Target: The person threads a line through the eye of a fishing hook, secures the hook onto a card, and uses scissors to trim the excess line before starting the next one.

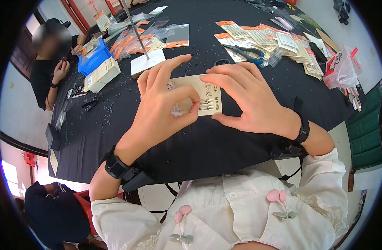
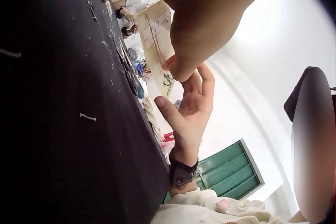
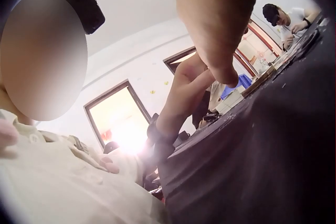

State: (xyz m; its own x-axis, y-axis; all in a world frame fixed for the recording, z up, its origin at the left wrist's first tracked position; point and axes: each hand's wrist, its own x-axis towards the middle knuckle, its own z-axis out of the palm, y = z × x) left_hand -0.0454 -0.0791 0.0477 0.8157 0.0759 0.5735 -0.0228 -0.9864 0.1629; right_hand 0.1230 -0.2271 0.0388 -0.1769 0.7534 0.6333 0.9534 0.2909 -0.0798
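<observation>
A cream card of fishhooks (image 1: 216, 92) with printed lettering is in front of me in the head view, several small hooks in a column along its right part. My left hand (image 1: 159, 98) pinches a fishhook (image 1: 204, 105) at the card's lower right between thumb and index finger, its other fingers raised. Around the card's right side curves my right hand (image 1: 253, 98), index fingertip at the top edge and thumb at the lower right corner. The left wrist view shows the card (image 2: 152, 40) raised above the black cloth; in the right wrist view the hands hide it.
On the black-clothed table (image 1: 116, 141) stand a metal rod (image 1: 137, 31) on a white block (image 1: 148, 62), a blue tray (image 1: 92, 56) and a box (image 1: 102, 75). Hook packets (image 1: 257, 37), pliers (image 1: 249, 54) and a plastic bag (image 1: 343, 68) lie right. Another person (image 1: 41, 75) sits left.
</observation>
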